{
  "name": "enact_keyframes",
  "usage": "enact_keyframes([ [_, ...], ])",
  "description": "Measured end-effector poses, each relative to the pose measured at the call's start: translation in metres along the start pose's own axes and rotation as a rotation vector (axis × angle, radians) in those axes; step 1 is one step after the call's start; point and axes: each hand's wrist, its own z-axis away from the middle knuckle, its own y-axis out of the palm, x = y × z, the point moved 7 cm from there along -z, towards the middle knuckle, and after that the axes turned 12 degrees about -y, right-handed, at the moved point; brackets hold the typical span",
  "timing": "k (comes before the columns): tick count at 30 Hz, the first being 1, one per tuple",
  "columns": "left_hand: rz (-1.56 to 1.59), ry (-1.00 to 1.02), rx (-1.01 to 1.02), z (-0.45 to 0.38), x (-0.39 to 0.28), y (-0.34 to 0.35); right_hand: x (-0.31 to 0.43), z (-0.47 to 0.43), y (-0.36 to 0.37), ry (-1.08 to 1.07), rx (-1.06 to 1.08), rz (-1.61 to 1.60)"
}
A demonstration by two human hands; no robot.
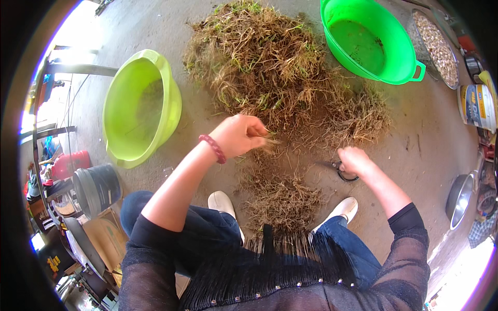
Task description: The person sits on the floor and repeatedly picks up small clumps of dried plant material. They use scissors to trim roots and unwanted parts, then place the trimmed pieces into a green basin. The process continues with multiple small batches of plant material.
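My left hand (243, 136), with a red braided bracelet (212, 148) on its wrist, pinches a small tuft of rooted plant stems (271, 145), blurred by motion. In my right hand (353, 160) is a pair of scissors (344, 171) with dark handles, the blades pointing left. Beyond my hands lies a large heap of uprooted plants (268, 58), brown roots mixed with green shoots. A smaller root pile (358, 112) adjoins it on the right. Between my feet rests another pile of cut roots (284, 204).
A lime-green plastic basin (134, 112) stands at left, and a bright green tub (360, 42) with dirt inside at upper right. Farther right are a round tray of pale pieces (435, 46), a white bucket (476, 107) and a metal bowl (461, 202). A dark bucket (97, 190) lies left.
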Motion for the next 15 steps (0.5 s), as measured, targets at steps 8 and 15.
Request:
enact_keyframes([
  [8,0.776,-0.362,0.138,-0.011,0.025,0.025,-0.013,0.025,0.043,-0.119,-0.276,0.086],
  [15,0.966,-0.394,0.065,-0.013,0.036,0.031,0.007,0.038,0.017,-0.144,-0.514,-0.647],
])
